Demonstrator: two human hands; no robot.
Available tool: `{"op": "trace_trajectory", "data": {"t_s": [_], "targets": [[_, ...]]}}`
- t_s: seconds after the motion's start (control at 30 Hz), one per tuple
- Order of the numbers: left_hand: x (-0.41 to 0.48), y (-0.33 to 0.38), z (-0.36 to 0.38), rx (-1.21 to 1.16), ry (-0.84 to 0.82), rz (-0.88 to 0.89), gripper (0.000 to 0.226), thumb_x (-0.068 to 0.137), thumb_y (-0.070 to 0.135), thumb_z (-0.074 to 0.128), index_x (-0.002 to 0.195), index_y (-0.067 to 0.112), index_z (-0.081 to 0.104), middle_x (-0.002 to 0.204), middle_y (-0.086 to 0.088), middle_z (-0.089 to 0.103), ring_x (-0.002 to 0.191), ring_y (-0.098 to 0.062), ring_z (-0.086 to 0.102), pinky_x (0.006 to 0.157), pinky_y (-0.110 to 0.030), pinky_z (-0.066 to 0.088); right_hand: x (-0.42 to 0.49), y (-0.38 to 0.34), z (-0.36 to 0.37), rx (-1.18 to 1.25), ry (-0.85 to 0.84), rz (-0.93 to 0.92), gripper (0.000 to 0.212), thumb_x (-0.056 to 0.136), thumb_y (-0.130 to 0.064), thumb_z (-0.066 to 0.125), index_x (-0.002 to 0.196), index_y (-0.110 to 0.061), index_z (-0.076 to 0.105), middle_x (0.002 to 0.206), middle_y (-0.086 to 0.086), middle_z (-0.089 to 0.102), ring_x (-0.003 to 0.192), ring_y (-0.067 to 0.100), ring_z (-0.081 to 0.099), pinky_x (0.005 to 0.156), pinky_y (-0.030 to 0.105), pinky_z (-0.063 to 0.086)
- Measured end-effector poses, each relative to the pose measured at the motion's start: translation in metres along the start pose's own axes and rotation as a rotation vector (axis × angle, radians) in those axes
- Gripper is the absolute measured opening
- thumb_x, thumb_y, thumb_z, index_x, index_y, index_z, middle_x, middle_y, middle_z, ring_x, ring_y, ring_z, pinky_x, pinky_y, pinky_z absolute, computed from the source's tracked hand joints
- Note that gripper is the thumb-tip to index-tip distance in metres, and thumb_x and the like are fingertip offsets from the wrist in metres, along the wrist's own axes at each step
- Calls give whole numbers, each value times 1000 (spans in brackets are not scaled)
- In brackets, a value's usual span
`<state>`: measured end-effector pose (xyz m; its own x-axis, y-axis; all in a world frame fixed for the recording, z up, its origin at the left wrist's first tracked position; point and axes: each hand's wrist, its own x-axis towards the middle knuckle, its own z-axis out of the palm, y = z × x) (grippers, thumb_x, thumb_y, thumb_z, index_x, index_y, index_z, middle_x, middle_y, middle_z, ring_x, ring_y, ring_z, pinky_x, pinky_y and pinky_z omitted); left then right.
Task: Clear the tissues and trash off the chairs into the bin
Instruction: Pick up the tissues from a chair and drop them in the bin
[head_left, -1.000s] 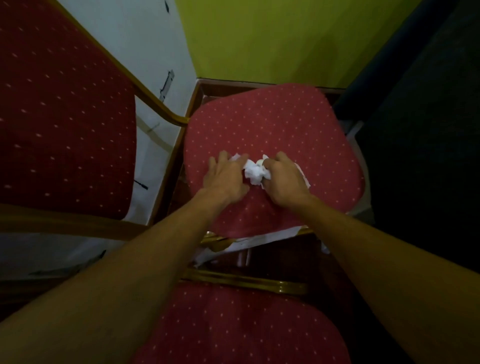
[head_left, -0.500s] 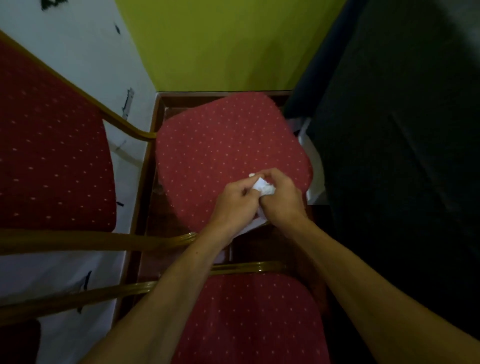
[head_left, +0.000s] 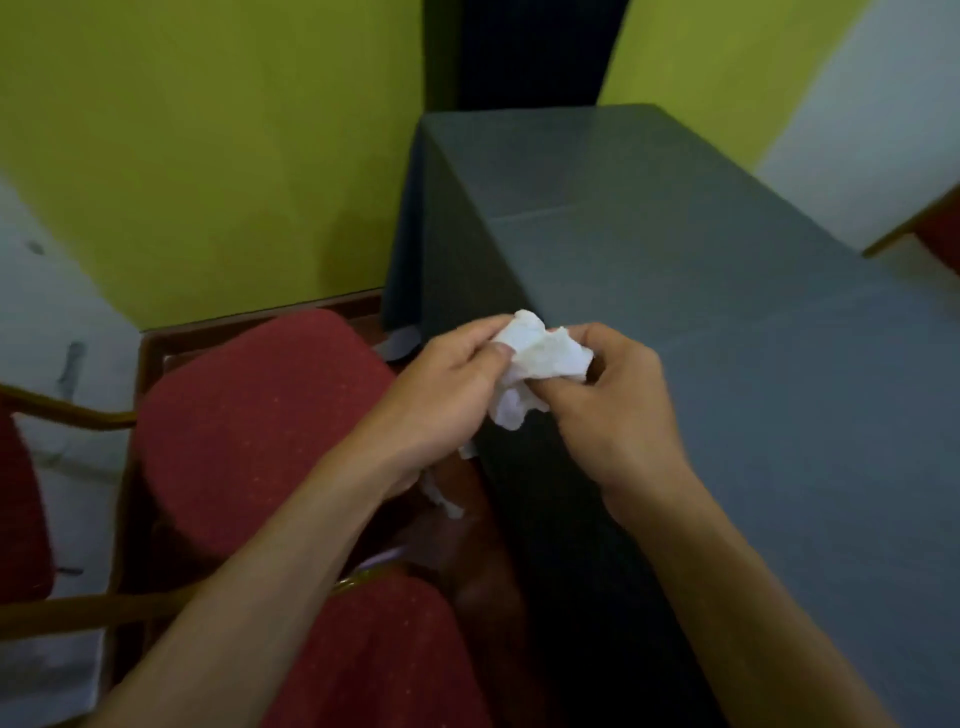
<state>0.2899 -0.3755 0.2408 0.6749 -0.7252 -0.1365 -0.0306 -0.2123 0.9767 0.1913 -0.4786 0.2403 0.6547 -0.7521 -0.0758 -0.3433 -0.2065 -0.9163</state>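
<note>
The left fingers (head_left: 480, 335) are curled, with the thumb pressed on the near side of one tissue (head_left: 540, 358), pinching its left edge. The right fingers (head_left: 605, 340) are curled too, and thumb and forefinger pinch the right edge of the tissue. The tissue is a single crumpled white wad, soft and lumpy, with a loose flap hanging between the two hands. It is held in the air over the near corner of the table, just right of the seat.

The left hand (head_left: 447, 395) and right hand (head_left: 618, 421) are bare, both forearms reaching in from below. Two small white scraps (head_left: 447, 504) show under the left wrist. I cannot tell whether they hang from the hand or lie lower down.

Four red pads are in view: a rounded seat (head_left: 249, 426) with a faint dotted weave, a nearer pad (head_left: 374, 654) at the bottom, a sliver (head_left: 21, 509) at the left edge, and a corner (head_left: 943, 234) at the far right. Brown-gold rails (head_left: 78, 616) frame them.

One table (head_left: 727, 322) stands on the right, draped in a smooth grey cloth with a straight crease across the top. Behind it are a yellow-green wall (head_left: 208, 156) and a dark curtain (head_left: 519, 52).
</note>
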Motion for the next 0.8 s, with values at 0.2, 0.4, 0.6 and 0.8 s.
{"op": "trace_trajectory", "data": {"t_s": [0.2, 0.4, 0.6, 0.8], "targets": [[-61, 58, 146, -73, -249, 37, 38, 98, 22, 50, 133, 25, 65, 129, 6, 70, 121, -11, 65, 107, -39, 49, -100, 25, -162, 67, 212, 9, 11, 81, -9, 75, 80, -20, 72, 63, -7, 71, 53, -1, 57, 52, 18, 41], [-133, 93, 304, -51, -509, -34, 44, 100, 5, 42, 112, 32, 74, 109, 7, 78, 102, -10, 73, 92, -33, 57, -184, 86, -301, 42, 437, 150, 9, 85, -16, 76, 86, -25, 74, 76, -5, 75, 69, 11, 68, 65, 35, 55], [-200, 80, 427, 93, -684, -18, 42, 99, 15, 45, 129, 35, 66, 114, 16, 74, 104, 0, 69, 100, -34, 54, -269, 168, -382, -28, 624, 272, 6, 93, -29, 70, 94, -34, 71, 84, -17, 73, 80, -3, 69, 63, 12, 54], [-261, 32, 506, 260, -810, -62, 53, 97, 21, 46, 146, 39, 49, 133, 16, 65, 116, 0, 62, 102, -32, 53, -337, 252, -415, -22, 654, 488, 17, 88, -19, 70, 82, -35, 70, 71, -14, 72, 70, -6, 65, 53, 9, 45]]}}
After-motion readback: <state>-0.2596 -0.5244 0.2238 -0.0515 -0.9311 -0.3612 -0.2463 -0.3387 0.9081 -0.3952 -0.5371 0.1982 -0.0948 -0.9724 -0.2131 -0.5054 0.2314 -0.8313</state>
